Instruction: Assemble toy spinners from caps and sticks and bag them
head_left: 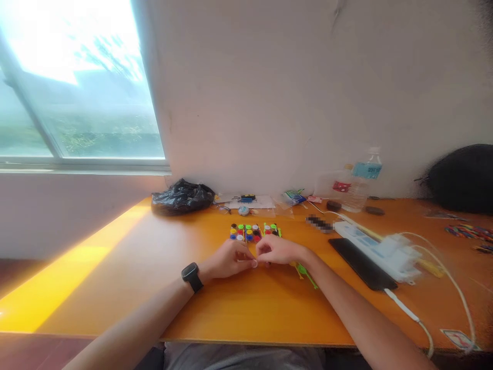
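My left hand (233, 258) is closed in a pinch on a small white round piece (254, 263) just above the orange table (215, 313). Close beside it, my right hand (280, 250) is also pinched, its fingertips near the white piece; a tiny dark bit shows under them, too small to name. Just behind both hands stand rows of small round coloured pieces (249, 236) in red, yellow, blue, white, green and black. Thin green and yellow plastic sticks (307, 276) lie beside my right wrist, partly hidden by it.
On the right lie a black phone (360, 263), a white power strip (370, 242) and a looping cable (462, 293). Clear bottles (356, 195) stand by the wall. A black plastic bag (183, 198) sits at the back left. Coloured strands (468, 231) lie far right.
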A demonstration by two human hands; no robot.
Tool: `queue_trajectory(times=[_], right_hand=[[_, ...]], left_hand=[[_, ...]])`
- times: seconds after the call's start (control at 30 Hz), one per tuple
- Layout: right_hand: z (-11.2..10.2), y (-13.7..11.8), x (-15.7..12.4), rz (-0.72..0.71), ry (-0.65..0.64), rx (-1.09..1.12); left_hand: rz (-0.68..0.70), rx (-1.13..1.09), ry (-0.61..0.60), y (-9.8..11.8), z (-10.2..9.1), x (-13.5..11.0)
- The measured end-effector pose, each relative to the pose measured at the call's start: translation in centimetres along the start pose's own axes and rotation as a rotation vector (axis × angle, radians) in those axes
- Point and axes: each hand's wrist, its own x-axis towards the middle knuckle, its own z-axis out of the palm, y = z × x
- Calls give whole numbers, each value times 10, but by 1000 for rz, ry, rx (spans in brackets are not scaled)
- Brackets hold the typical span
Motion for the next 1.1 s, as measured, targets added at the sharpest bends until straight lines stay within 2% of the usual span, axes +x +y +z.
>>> queue_trajectory(times=[0.6, 0.93, 1.1], right_hand=[[0, -1, 0, -40, -6, -38], [0, 7, 3, -44, -32, -61], [1, 4, 2, -45, 24, -61]], left_hand=[[6, 9, -3, 1, 0, 0], [19, 41, -14, -1, 1, -1], [24, 43, 2, 0, 0, -1]])
